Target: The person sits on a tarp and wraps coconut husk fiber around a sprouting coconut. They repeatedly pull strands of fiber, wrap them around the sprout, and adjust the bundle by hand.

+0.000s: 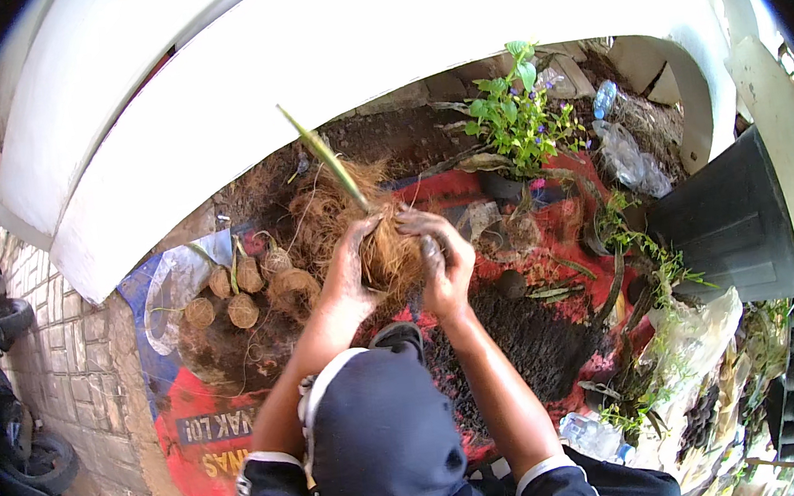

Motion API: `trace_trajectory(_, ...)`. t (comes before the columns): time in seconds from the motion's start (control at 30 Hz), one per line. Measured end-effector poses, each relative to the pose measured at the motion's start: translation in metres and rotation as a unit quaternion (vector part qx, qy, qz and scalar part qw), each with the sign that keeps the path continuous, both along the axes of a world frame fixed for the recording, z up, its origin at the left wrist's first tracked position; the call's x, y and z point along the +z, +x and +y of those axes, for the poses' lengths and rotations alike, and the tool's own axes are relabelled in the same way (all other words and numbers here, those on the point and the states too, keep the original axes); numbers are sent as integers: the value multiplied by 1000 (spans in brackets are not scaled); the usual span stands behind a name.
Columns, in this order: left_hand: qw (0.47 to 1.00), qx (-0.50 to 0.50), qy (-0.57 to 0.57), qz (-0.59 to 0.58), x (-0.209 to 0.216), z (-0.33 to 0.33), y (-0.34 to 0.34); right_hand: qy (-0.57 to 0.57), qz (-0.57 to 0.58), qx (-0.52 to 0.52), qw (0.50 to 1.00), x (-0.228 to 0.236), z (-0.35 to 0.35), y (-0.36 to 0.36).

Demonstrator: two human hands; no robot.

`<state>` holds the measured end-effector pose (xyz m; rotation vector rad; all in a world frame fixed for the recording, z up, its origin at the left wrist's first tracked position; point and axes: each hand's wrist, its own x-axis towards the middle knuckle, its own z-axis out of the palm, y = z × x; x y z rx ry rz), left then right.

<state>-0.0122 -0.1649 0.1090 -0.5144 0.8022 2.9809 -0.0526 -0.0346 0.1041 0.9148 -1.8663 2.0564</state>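
I see left hand (353, 271) and right hand (440, 265) both closed around a fibre-wrapped plant ball (387, 249); probably mid-wrapping; several finished balls (242, 310) lie beside

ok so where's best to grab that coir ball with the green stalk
Probably around the coir ball itself, one hand each side from below, as the left hand and right hand cup it. The thin stalk sticks up tilted and looks too slight for a grip.

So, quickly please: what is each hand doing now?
Left hand: closed around the coconut-fibre ball.
Right hand: closed on the same ball, from the other side.
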Motion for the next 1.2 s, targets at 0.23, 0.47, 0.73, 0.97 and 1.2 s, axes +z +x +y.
trace_trajectory(0.23, 988, -117, -100, 10, 83, -19, -39, 9, 163, -27, 986, 52, 0, -54)
trace_trajectory(0.47, 982, -61, -172, 42, 130, 14, -47, -181, 125, -89, 972, 71, -29, -50)
trace_trajectory(0.73, 914, -79, -390, 80, 83, -3, -56, -352, -274, -65, 892, 50, -47, -26)
trace_trajectory(0.97, 961, -71, -251, -94, 64, -38, -55, -308, -274, 40, 910, 19, -65, -31)
trace_trajectory(1.2, 971, 1, -236, -37, 86, -21, -54, -207, 7, -131, 970, 20, -71, -19)
